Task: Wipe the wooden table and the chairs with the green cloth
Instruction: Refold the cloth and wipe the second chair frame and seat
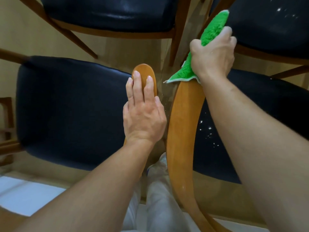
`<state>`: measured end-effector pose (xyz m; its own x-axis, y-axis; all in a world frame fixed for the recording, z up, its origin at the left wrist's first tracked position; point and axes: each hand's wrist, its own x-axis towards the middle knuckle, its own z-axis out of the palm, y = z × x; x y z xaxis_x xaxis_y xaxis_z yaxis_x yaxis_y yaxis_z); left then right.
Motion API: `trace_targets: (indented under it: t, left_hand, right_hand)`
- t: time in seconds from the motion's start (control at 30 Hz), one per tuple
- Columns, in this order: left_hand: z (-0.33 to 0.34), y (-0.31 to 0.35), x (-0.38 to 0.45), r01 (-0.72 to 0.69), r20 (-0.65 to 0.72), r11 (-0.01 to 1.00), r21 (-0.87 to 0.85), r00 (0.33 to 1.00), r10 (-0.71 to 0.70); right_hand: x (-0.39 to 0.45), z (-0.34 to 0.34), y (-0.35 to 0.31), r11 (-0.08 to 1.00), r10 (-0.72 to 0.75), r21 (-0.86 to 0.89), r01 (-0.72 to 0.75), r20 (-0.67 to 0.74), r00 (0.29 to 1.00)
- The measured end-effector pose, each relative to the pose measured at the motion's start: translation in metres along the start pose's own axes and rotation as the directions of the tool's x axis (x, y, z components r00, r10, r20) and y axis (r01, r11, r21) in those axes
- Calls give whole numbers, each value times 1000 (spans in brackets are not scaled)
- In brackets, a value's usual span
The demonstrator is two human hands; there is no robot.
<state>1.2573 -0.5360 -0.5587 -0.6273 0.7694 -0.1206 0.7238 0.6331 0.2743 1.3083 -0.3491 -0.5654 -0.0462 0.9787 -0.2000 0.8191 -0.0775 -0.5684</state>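
pale flooring (33, 39) shows between four dark-cushioned wooden chairs seen from above, with the person's white trousers (158, 206) at the bottom of the view. no desk is in sight at this moment.

the right hand (212, 56) forms the working grip: its fingers are curled round the green cloth (210, 30), which is bunched over the far end of a curved wooden armrest (182, 131) of the right chair. the cloth sticks out of the grip both ways, a long fluffy tongue running up and away past the knuckles, and a shorter corner with a pale edge spilling toward the near side, lying on the armrest top.

the left hand (143, 114) rests flat, fingers straight, on the rounded end of the left chair's armrest (144, 72), holding nothing; it looks like a steadying hand.

the cloth seems light, soft and limp, a thick pile that will fold to the rail's curve and not slip much on smooth varnish. best taken as it is, wrapped round the rail under the palm so it drags along with the hand. the loose tongue could flap or catch.

white specks (207, 131) lie on the right chair's seat (267, 97), likely still to be wiped.
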Motion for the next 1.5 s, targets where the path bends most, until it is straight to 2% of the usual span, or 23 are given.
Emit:
trace_targets:
  t: [0.1, 0.2, 0.3, 0.4, 0.47, 0.57, 0.67, 0.73, 0.93, 1.1, 1.27, 1.4, 1.5]
  left_hand:
    - [1, -1, 1, -2, 3, 1000, 1, 1000, 2]
    - [1, 0, 1, -2, 12, 1000, -4, 1000, 2]
    - [0, 1, 1, 10, 24, 1000, -7, 1000, -10]
    - [-3, 2, 1, 15, 40, 1000, -16, 999, -15]
    - [-4, 2, 1, 10, 48, 1000, -7, 999, -10]
    - [-4, 3, 0, 13, 52, 1000, -2, 999, -13]
    - [-3, 2, 1, 8, 48, 1000, 3, 999, -9]
    - [-3, 1, 1, 6, 42, 1000, 10, 999, -7]
    - [-1, 0, 1, 8, 33, 1000, 11, 999, -9]
    - [-1, 1, 1, 18, 24, 1000, 5, 1000, -18]
    - [-1, 2, 3, 14, 33, 1000, 11, 999, -14]
    - [0, 1, 1, 14, 23, 1000, 13, 1000, -14]
    - [1, 1, 1, 9, 4, 1000, 7, 1000, -9]
  right_hand:
    - [-19, 3, 2, 997, -41, -63, 38, -47, 998]
    - [-62, 0, 10, 997, -48, -68, 46, -18, 999]
    - [-130, -5, 28, 999, -31, -28, 33, 67, 997]
    - [-196, -16, 51, 998, 19, -59, -6, 222, 975]
    - [-215, -19, 64, 996, 66, -78, -46, 273, 960]
    - [-197, -17, 65, 989, 132, -106, -106, 284, 950]
    - [-158, -15, 54, 975, 164, 94, -199, 297, 941]
    - [-121, -10, 45, 951, 177, 206, -232, 257, 950]
    - [-23, -3, 12, 935, 172, 294, -197, 109, 979]
    - [-75, 0, 24, 976, 70, 202, -85, 81, 994]
    - [-199, -13, 80, 989, 54, 121, -86, 250, 967]
    - [-279, -45, 138, 988, 139, -7, -156, 502, 854]
    - [-300, -65, 166, 979, 149, -202, -34, 591, 793]
